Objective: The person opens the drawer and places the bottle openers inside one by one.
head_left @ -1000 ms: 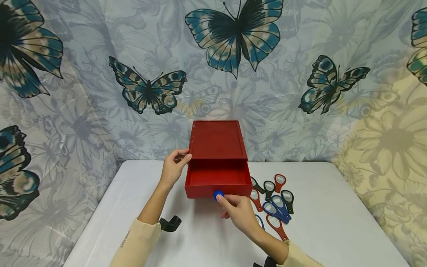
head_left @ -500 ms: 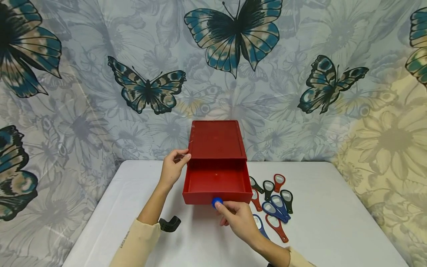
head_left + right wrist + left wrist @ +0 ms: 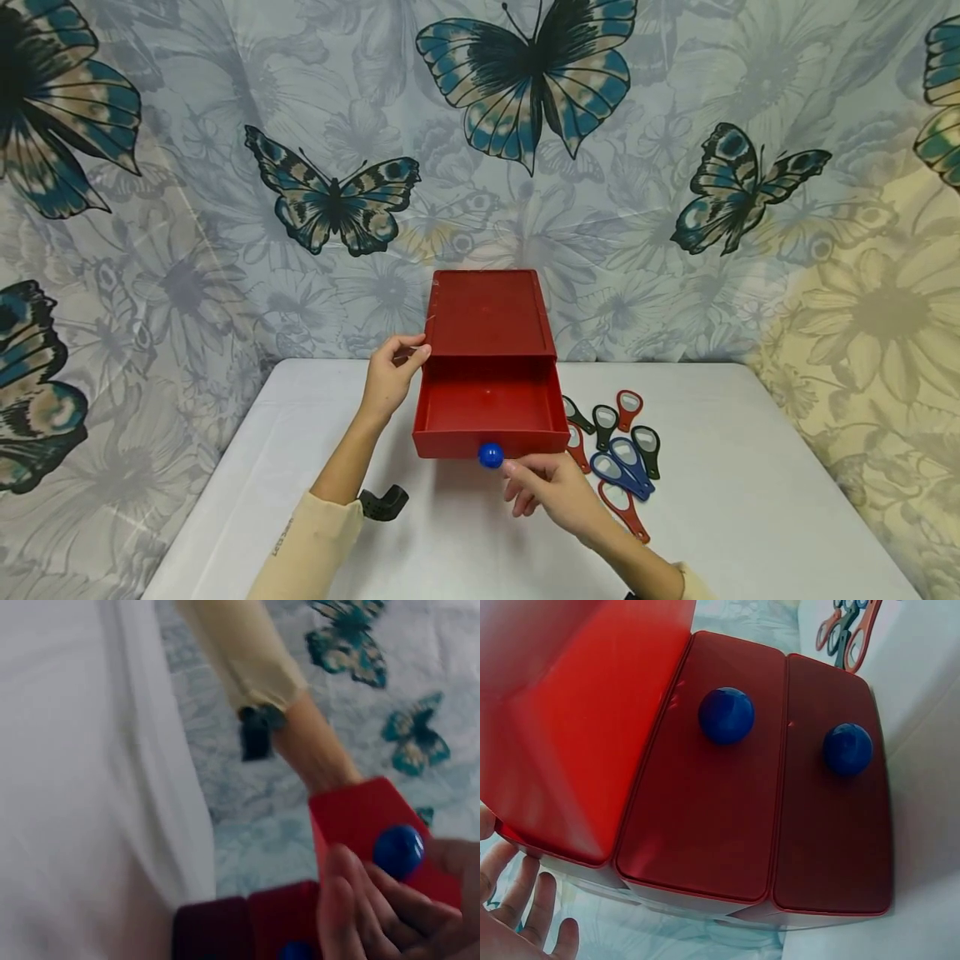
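A red drawer cabinet [image 3: 487, 312] stands at the middle of the table, its top drawer [image 3: 489, 408] pulled out and showing a bare red inside. My left hand [image 3: 390, 375] touches the cabinet's upper left side; in the left wrist view its fingers [image 3: 538, 915] lie extended along that side. Just right of the drawer's round blue knob [image 3: 491, 456] is my right hand [image 3: 555, 492], thumb and forefinger close together, a small gap from the knob. Two lower drawers, with a middle knob [image 3: 727, 715] and a bottom knob [image 3: 848, 750], are closed in the left wrist view.
Several small loop-headed tools in red, blue [image 3: 622, 468] and black [image 3: 647, 450] lie flat on the white table [image 3: 750, 500], right of the cabinet. A butterfly-print cloth [image 3: 525, 217] hangs behind. Black wrist-worn gear [image 3: 384, 503] sits by the left sleeve.
The top drawer has come farther out toward me, pulled by its knob. My right hand has then let go and shifted slightly right. The left hand stays at the cabinet's side.
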